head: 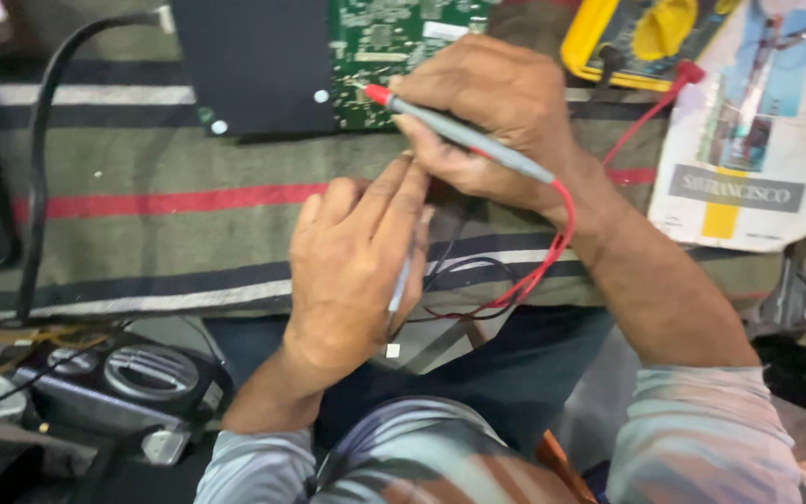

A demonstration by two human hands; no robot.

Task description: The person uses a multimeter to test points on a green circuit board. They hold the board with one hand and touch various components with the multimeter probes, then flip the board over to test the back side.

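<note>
My right hand [492, 117] grips a grey test probe with a red tip [459, 133]; the tip points at the lower edge of a green circuit board [394, 47]. A red lead [552, 252] runs from the probe past my wrist. My left hand [352, 266] sits just below the right one, fingers closed around a second thin grey probe [400, 285] whose end shows under the palm. A black lead [464, 280] loops beside it. Both hands hover over a striped cloth [160, 205].
A yellow multimeter [641, 37] lies at the top right with a red plug in it. A worn book [748, 131] lies to the right. A black panel [254, 61] adjoins the board. A thick black cable [39, 168] runs down the left. A dark device [128, 383] sits at lower left.
</note>
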